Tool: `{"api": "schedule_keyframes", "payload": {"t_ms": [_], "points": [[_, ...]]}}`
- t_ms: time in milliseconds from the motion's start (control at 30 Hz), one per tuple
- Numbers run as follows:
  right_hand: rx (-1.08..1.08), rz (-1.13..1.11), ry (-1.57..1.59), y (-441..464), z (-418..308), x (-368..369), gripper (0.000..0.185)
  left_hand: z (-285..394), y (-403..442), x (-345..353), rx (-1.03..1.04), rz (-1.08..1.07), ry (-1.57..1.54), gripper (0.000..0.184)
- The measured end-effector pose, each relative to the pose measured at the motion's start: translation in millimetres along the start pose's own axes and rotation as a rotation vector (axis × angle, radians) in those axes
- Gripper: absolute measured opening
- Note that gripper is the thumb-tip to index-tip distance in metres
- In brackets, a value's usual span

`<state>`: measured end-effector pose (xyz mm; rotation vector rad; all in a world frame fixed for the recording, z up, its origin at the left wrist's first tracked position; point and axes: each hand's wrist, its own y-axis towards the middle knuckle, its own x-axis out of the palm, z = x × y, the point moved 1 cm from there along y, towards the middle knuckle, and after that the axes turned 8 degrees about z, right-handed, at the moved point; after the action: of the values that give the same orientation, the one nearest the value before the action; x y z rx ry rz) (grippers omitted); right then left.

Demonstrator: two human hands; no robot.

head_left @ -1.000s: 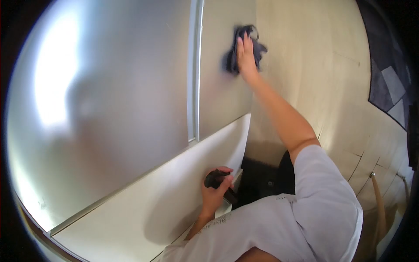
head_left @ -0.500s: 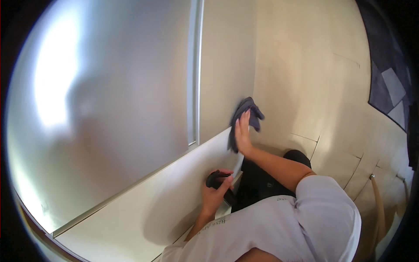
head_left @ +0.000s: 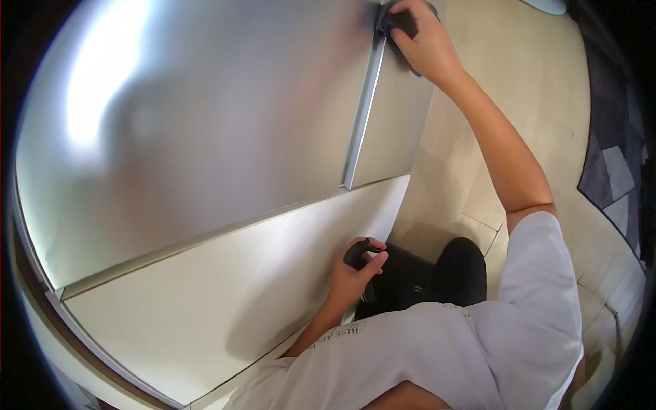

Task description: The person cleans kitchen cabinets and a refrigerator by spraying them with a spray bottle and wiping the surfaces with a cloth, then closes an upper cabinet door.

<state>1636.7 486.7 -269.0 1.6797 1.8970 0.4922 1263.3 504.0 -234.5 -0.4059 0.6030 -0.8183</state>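
Note:
My right hand (head_left: 434, 51) is stretched out to the top of the view, its fingers closed around a dark grey cloth (head_left: 404, 24). The cloth is pressed against the upper part of the metal edge strip (head_left: 364, 113) along a silvery, satin-like door panel (head_left: 225, 130). Lower down, my left hand (head_left: 347, 281) grips a black spray bottle (head_left: 356, 255) by its neck, in front of my dark trousers. Most of the bottle's body is hidden by the hand and the shirt. Beneath the door panel is a pale, smooth lower panel (head_left: 225, 297).
Pale wood-look flooring (head_left: 509, 123) lies to the right of the panels. A dark patchwork rug (head_left: 605, 164) is at the far right. A pale rounded object (head_left: 549, 5) shows at the top edge. My knee (head_left: 461, 266) is bent beside the lower panel's corner.
My right hand has carried the cloth from the lower panel's corner up to the upper part of the metal strip. My left hand still holds the spray bottle, and the view has shifted.

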Motion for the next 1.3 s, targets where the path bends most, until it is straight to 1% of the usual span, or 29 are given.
{"api": "schedule_keyframes", "payload": {"t_ms": [67,200,300,333,433,467,567,667,767,800,900,933,1033,1133,1200,1267,1300], "points": [[0.319,0.107,0.205,0,-12,-3,0.030,2,1,0,-0.008,-0.019,-0.002,0.018],[0.122,0.159,0.056,-1,-15,2,0.018,5,-2,2,0.015,-0.013,-0.040,0.019],[0.101,-0.116,-0.045,-17,-20,-7,0.035,5,-1,2,0.017,-0.022,-0.058,0.019],[-0.062,-0.162,-0.195,-21,-15,-10,0.037,3,0,1,0.015,-0.021,-0.055,0.017],[0.119,-0.256,-0.210,-26,-6,-9,0.032,-2,-1,-1,0.011,-0.025,-0.050,0.014],[0.156,-0.223,-0.068,-23,-9,-11,0.029,1,-1,0,0.018,-0.031,-0.050,0.015],[0.319,-0.068,0.159,-14,-23,-14,0.025,11,-3,2,0.034,-0.026,-0.036,0.017],[0.455,0.071,0.252,-7,-28,-8,0.022,13,-5,4,0.034,-0.015,-0.037,0.017],[0.357,0.060,0.065,-23,-27,6,0.022,12,-4,3,0.043,-0.017,-0.033,0.016],[0.209,0.066,0.074,-29,-28,5,0.024,12,-4,2,0.048,-0.016,-0.028,0.016],[-0.003,0.094,-0.155,-37,-20,0,0.025,12,-5,3,0.026,-0.005,-0.074,0.018],[0.170,-0.003,0.107,-35,-13,2,0.025,11,-5,4,0.036,-0.015,-0.068,0.018],[0.096,-0.016,-0.089,-32,-31,-2,0.018,11,-2,2,0.066,-0.031,-0.056,0.018],[-0.040,-0.111,-0.110,-64,-51,-2,0.011,17,-5,4,0.080,-0.027,-0.064,0.018],[-0.103,-0.151,-0.063,-99,-83,-7,0.007,20,-7,4,0.076,-0.030,-0.053,0.018],[-0.077,-0.269,0.002,-127,-117,-15,0.011,20,-7,4,0.078,-0.015,-0.036,0.018],[-0.054,-0.252,0.054,-130,-116,-14,0.009,20,-8,4,0.078,-0.008,-0.029,0.018]]}}
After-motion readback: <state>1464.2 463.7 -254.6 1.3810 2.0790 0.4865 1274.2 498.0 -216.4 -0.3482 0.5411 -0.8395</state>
